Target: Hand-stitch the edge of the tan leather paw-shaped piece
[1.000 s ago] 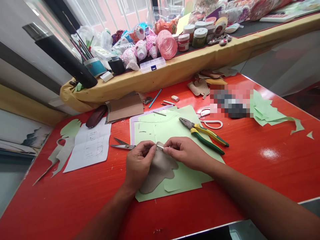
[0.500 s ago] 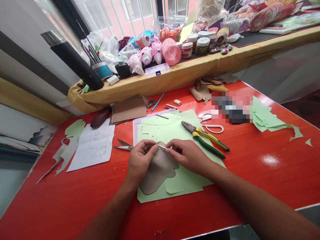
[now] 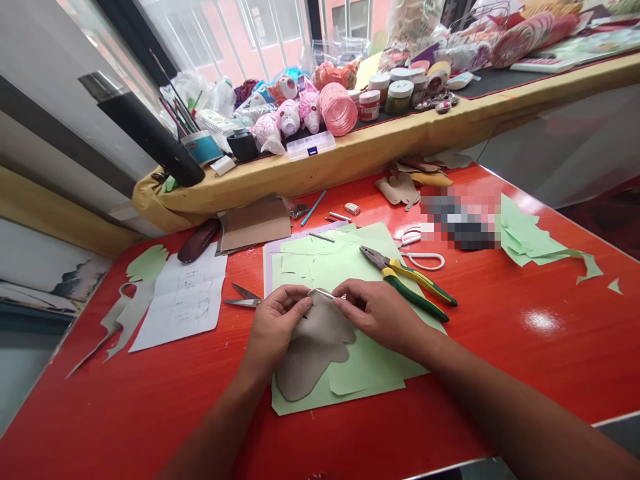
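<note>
A grey-brown, wavy-edged piece of leather or felt (image 3: 313, 360) lies over green paper (image 3: 367, 377), its top end lifted. My left hand (image 3: 275, 323) is closed on that top edge, thumb over it. Between the thumb and fingers of my right hand (image 3: 375, 308) is a thin silvery stick-like tool (image 3: 324, 293). It points left and its tip meets the edge by my left fingertips; its exact kind is unclear. Just beyond my right hand, pliers (image 3: 407, 283) with green and yellow handles rest on the paper. Beside my left hand, dark scissor blades (image 3: 243, 298) stick out.
White-handled scissors (image 3: 423, 260) lie right of the pliers. A sketched sheet (image 3: 183, 303) and a dark red case (image 3: 199, 241) are at left. Green scraps (image 3: 525, 233) lie at right. A ledge (image 3: 345, 150) with jars and a black flask (image 3: 150, 137) runs along the back.
The view has tilted and shifted slightly. Both hands keep their grip in nearly the same spot, and the tool's tip sits a little further left along the edge.
</note>
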Demonstrator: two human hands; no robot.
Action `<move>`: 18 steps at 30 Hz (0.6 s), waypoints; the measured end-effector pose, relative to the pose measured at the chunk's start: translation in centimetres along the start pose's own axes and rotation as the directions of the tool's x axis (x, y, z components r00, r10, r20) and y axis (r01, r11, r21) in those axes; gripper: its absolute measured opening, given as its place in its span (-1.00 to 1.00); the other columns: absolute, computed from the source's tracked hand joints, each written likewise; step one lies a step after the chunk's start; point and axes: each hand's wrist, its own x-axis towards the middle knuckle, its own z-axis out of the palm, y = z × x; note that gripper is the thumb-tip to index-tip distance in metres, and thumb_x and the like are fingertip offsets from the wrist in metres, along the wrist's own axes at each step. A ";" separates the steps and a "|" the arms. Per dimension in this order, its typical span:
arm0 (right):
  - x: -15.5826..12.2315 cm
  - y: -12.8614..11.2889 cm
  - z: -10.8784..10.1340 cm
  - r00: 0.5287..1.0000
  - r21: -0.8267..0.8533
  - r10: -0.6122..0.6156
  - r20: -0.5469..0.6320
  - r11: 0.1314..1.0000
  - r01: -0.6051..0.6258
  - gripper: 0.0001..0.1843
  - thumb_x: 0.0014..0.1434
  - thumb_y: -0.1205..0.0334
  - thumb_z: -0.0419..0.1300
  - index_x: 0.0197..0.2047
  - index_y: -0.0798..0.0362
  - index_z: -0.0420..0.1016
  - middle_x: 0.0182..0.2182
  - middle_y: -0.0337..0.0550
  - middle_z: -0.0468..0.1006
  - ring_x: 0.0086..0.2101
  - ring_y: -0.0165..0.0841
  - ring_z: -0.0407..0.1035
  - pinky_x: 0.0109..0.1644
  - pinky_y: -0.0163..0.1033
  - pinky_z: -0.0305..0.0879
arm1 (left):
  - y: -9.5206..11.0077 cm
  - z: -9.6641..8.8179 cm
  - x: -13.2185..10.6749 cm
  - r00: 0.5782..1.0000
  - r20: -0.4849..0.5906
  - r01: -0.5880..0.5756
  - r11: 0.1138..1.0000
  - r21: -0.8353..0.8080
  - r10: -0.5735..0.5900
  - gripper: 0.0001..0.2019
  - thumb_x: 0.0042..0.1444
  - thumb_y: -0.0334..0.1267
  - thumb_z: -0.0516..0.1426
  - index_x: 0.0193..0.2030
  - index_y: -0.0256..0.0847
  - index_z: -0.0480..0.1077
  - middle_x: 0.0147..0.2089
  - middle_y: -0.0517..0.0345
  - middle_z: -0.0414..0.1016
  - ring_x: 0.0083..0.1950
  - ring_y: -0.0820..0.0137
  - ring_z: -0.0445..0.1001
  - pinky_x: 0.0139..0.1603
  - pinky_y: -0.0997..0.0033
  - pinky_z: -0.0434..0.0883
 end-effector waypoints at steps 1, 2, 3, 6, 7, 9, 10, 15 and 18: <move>0.0 0.0 0.0 1.000 0.018 0.006 -0.006 1.000 -0.006 -0.81 0.36 0.15 0.19 -0.16 0.04 0.61 -0.50 -0.30 0.49 -0.49 -0.42 0.27 -0.41 -0.30 0.08 | 0.1 0.0 0.0 1.000 0.005 0.005 1.000 0.005 -0.005 -0.68 0.00 -0.07 0.43 -0.20 -0.21 0.57 -0.27 0.11 0.62 -0.28 0.40 0.49 -0.25 0.47 0.41; 0.0 -0.1 0.0 1.000 0.035 0.010 -0.011 0.999 -0.010 -0.80 0.37 0.14 0.19 -0.16 0.04 0.61 -0.50 -0.29 0.49 -0.49 -0.42 0.27 -0.41 -0.30 0.09 | 0.3 -0.1 -0.1 1.000 0.013 0.009 1.000 0.011 -0.010 -0.69 0.00 -0.08 0.43 -0.22 -0.21 0.57 -0.29 0.13 0.60 -0.30 0.41 0.47 -0.28 0.48 0.39; 0.0 -0.1 0.0 1.000 0.050 0.013 -0.015 0.999 -0.012 -0.80 0.37 0.14 0.19 -0.16 0.04 0.61 -0.50 -0.29 0.49 -0.48 -0.42 0.27 -0.41 -0.30 0.09 | 0.4 -0.1 -0.1 1.000 0.023 0.013 1.000 0.016 -0.013 -0.70 0.00 -0.08 0.43 -0.23 -0.21 0.57 -0.31 0.15 0.58 -0.32 0.43 0.45 -0.30 0.49 0.38; -0.1 -0.2 -0.1 0.999 0.079 0.023 -0.025 0.997 -0.021 -0.79 0.38 0.13 0.18 -0.17 0.04 0.60 -0.50 -0.29 0.48 -0.48 -0.42 0.27 -0.40 -0.29 0.11 | 0.5 -0.2 -0.2 0.999 0.046 0.024 1.000 0.014 -0.024 -0.72 0.02 -0.09 0.42 -0.24 -0.21 0.56 -0.34 0.17 0.55 -0.34 0.45 0.42 -0.33 0.53 0.35; -0.1 -0.2 -0.1 0.999 0.087 0.027 -0.027 0.996 -0.025 -0.79 0.39 0.13 0.18 -0.17 0.04 0.59 -0.50 -0.29 0.47 -0.48 -0.41 0.27 -0.40 -0.29 0.12 | 0.5 -0.2 -0.2 0.998 0.051 0.027 1.000 0.007 -0.028 -0.72 0.03 -0.09 0.42 -0.24 -0.21 0.56 -0.34 0.18 0.54 -0.34 0.46 0.41 -0.34 0.53 0.34; 0.0 -0.3 -0.1 0.999 0.103 0.030 -0.030 0.994 -0.026 -0.78 0.40 0.12 0.16 -0.17 0.04 0.58 -0.48 -0.28 0.48 -0.46 -0.40 0.29 -0.40 -0.28 0.14 | 0.4 -0.3 -0.3 0.998 0.058 0.039 0.999 -0.012 -0.038 -0.72 0.03 -0.09 0.42 -0.23 -0.21 0.56 -0.35 0.19 0.53 -0.34 0.47 0.40 -0.34 0.55 0.32; 0.0 -0.2 -0.1 0.999 0.108 0.026 -0.033 0.994 -0.022 -0.78 0.40 0.12 0.16 -0.17 0.03 0.57 -0.46 -0.27 0.51 -0.45 -0.39 0.31 -0.39 -0.28 0.16 | 0.4 -0.3 -0.4 0.997 0.064 0.048 0.998 -0.026 -0.047 -0.72 0.03 -0.09 0.42 -0.23 -0.21 0.55 -0.35 0.19 0.53 -0.35 0.48 0.40 -0.35 0.56 0.32; 0.2 0.0 0.1 0.999 0.125 0.023 -0.031 0.992 -0.018 -0.79 0.40 0.13 0.16 -0.16 0.03 0.56 -0.30 -0.17 0.60 -0.39 -0.37 0.42 -0.34 -0.28 0.27 | 0.2 -0.4 -0.5 0.990 0.107 0.108 0.988 -0.106 -0.097 -0.70 0.03 -0.10 0.43 -0.21 -0.21 0.53 -0.38 0.22 0.50 -0.39 0.51 0.36 -0.40 0.59 0.28; 0.1 0.1 0.2 0.998 0.198 0.063 0.019 0.978 -0.065 -0.79 0.42 0.10 0.14 -0.15 0.02 0.53 -0.34 -0.21 0.58 -0.45 -0.40 0.43 -0.36 -0.29 0.29 | 0.1 -0.4 -0.4 0.986 0.127 0.129 0.981 -0.144 -0.111 -0.69 0.03 -0.11 0.44 -0.19 -0.22 0.52 -0.37 0.21 0.51 -0.39 0.52 0.37 -0.39 0.60 0.27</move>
